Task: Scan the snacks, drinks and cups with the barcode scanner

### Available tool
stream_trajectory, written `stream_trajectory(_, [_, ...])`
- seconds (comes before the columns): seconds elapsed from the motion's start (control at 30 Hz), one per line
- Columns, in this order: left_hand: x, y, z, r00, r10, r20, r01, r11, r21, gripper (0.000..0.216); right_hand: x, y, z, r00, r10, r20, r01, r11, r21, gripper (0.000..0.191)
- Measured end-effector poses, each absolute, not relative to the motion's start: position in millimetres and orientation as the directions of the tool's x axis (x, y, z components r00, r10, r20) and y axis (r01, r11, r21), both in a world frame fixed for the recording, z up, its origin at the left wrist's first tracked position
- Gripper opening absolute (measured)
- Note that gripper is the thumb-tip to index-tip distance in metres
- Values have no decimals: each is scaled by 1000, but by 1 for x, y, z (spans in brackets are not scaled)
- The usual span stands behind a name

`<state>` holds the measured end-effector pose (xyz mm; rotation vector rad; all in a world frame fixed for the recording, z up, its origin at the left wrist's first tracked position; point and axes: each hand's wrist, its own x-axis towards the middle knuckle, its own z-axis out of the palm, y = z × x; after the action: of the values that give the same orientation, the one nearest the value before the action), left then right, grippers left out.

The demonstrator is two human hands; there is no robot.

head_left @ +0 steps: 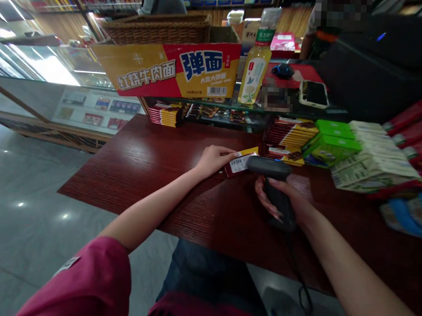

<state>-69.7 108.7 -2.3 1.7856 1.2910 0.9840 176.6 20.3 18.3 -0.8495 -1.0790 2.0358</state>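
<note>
My right hand (296, 199) is wrapped round the handle of a black barcode scanner (271, 166), whose cable hangs off the counter's front edge. Just left of the scanner's head lies a chocolate bar (237, 164) in a dark red and yellow wrapper, its white barcode label facing up. My left hand (216, 159) grips the left end of that bar near the counter top, thumb side toward the label. The scanner's nose overlaps the bar's right end, so that part is hidden. Behind the scanner stand stacked chocolate bars (291, 133) in matching wrappers.
On the dark wooden counter (126, 173), green boxes (332, 142) and pale cartons (368, 160) line the right. A glass shelf holds a noodle carton (166, 70), a tea bottle (256, 62) and a phone (314, 94). Another bar stack (165, 115) sits below the carton.
</note>
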Motion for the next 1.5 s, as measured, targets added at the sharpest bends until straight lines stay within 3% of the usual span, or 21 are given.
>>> stream_trajectory(0.2, [-70,106,-4,239,955,178,422,-267,866,32,170,24,20,-547,787,-286,-214,-462,-861,42])
stream_trajectory(0.5, [-71,109,-8,216,964,154,433,-236,870,29,172,23,17,-549,800,-242,-270,-443,-855,41])
stream_trajectory(0.67, [-64,101,-1,110,938,329,287,-347,893,29,190,24,12,-580,804,-132,-389,-415,-823,42])
stream_trajectory(0.77, [-48,95,3,77,835,546,353,-534,768,24,215,19,12,-556,823,-113,-414,-393,-821,40])
stream_trajectory(0.87, [-23,97,4,260,668,697,430,-726,536,25,243,12,15,-509,855,-104,-440,-362,-822,38])
stream_trajectory(1.07, [34,125,0,537,453,712,439,-870,223,29,280,13,25,-330,943,-45,-517,-220,-827,39])
stream_trajectory(1.33, [53,138,-6,660,536,526,553,-821,142,34,284,22,31,-265,964,-13,-549,-162,-820,41])
stream_trajectory(1.5, [49,125,3,648,546,531,587,-802,110,37,277,17,27,-334,940,-65,-508,-238,-828,41])
